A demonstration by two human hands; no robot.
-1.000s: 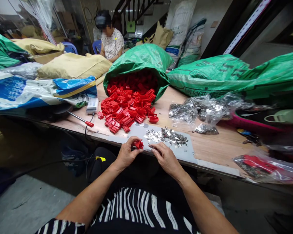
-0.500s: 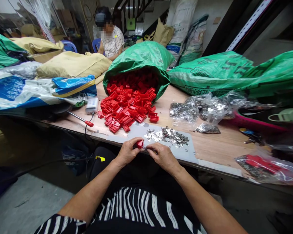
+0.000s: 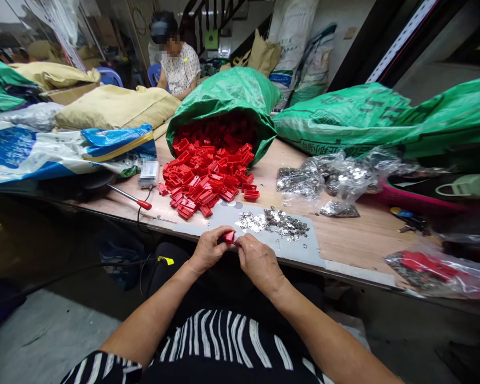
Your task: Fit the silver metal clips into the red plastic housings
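Pinched in my left hand [image 3: 209,248] is a small red plastic housing [image 3: 228,237], held just above the table's front edge. My right hand [image 3: 260,261] is closed at the housing's right end; its fingertips hide most of whatever they pinch there. Just beyond my hands, small shiny metal pieces [image 3: 253,222] and darker metal clips [image 3: 287,224] lie heaped on a grey mat [image 3: 304,249]. A large pile of similar red housings [image 3: 208,181] spills from an open green sack [image 3: 232,90] onto the table.
Clear plastic bags of metal parts [image 3: 338,178] lie at the right, near a pink basin [image 3: 408,200]. A red-tipped lever [image 3: 138,201] and a small white box [image 3: 148,174] are at the left. Full sacks [image 3: 116,106] line the back, where another person [image 3: 180,64] sits.
My right hand has moved left, closer to the red housing, and turned. The thin metal piece seen between the hands is now mostly covered by its fingers. My left hand stays nearly in place.
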